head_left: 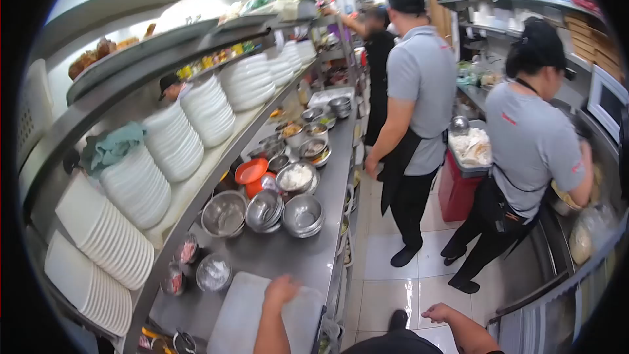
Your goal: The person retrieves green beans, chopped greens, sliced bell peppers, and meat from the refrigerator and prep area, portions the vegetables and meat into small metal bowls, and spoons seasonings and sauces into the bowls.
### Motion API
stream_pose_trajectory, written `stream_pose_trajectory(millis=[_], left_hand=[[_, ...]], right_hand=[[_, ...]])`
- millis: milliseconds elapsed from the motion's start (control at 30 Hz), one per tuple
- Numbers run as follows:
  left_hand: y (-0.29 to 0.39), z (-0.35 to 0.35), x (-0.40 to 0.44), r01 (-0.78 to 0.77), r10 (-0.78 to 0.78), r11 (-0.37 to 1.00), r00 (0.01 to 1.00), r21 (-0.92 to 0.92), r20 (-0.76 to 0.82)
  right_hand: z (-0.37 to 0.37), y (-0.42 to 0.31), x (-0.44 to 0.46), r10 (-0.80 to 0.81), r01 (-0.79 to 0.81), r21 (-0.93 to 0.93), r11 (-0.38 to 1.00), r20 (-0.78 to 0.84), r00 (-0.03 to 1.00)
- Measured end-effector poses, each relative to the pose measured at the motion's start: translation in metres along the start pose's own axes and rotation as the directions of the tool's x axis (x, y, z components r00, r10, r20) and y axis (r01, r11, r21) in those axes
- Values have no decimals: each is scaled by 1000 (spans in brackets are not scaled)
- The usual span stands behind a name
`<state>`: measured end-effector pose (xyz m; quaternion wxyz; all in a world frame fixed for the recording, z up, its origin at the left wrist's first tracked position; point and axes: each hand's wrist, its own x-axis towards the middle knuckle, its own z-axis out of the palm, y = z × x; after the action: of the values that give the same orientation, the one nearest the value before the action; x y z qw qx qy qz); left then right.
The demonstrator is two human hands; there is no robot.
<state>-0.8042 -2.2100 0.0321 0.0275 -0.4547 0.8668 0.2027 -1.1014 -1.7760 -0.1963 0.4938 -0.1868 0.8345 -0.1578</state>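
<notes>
My left hand (283, 290) is above a white cutting board (247, 308) on the steel counter, its fingers smeared by motion. Over the floor of the aisle, my right hand (438, 313) hangs with nothing visible in it, its fingers loosely bent and slightly apart. Just beyond the board stands a small metal bowl with white powder (213, 272). To its left are small containers with pinkish contents (189, 249). Farther along sit stacked steel bowls (303, 215), a bowl of white food (296, 177) and orange bowls (252, 172).
Stacks of white plates (134, 183) line the shelf on the left, with a green cloth (114, 147) on one. Two people in grey shirts (422, 69) (517, 131) stand in the aisle. A red bin (455, 190) bears a tub of white food (472, 146).
</notes>
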Motion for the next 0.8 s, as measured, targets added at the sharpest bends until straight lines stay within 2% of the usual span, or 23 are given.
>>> stream_pose_trajectory(millis=[67,100,133,167,233,300,333,400,433,467,533,567,600,667,800], left_hand=[[-3,-6,22,-9,-31,972,986,-233,-165],[6,-21,32,10,-90,944,970,-331,-227],[12,-33,40,21,-119,948,949,-319,-292],[18,-44,47,36,-149,952,921,-303,-360],[28,-65,63,94,-238,931,889,-353,-390],[38,-81,80,176,-334,909,850,-378,-407],[40,-87,90,207,-372,897,830,-390,-415],[42,-91,111,264,-447,851,816,-453,-365],[44,-92,120,284,-473,830,814,-479,-337],[54,-94,125,340,-472,851,829,-400,-300],[82,-93,138,385,-433,897,864,-218,-256],[79,-80,151,397,-431,902,851,-169,-300],[76,-68,160,413,-429,903,837,-121,-339],[70,-49,175,470,-474,877,821,-94,-318],[80,-50,182,505,-523,851,791,-144,-319]], right_hand=[[-14,-24,42,-56,58,-23,998,48,997],[-19,-33,69,-192,190,-96,977,-12,981],[-26,-48,87,-278,269,-122,955,-67,958],[-44,-87,72,-323,317,-129,940,-32,946],[-62,-145,89,-310,325,-82,942,158,938],[-75,-210,87,-455,507,-141,851,287,843],[-80,-241,83,-515,589,-154,793,346,784],[-82,-297,71,-722,800,-275,534,344,600],[-77,-317,65,-749,828,-195,526,353,560],[-74,-339,61,-783,851,-118,512,342,519],[-59,-364,66,-955,974,-146,173,217,202],[-50,-373,74,-980,986,-162,37,187,67],[-49,-384,72,-964,978,-207,12,257,66],[-49,-395,66,-932,948,-313,-54,356,64],[-58,-403,63,-893,933,-355,-52,434,115]])
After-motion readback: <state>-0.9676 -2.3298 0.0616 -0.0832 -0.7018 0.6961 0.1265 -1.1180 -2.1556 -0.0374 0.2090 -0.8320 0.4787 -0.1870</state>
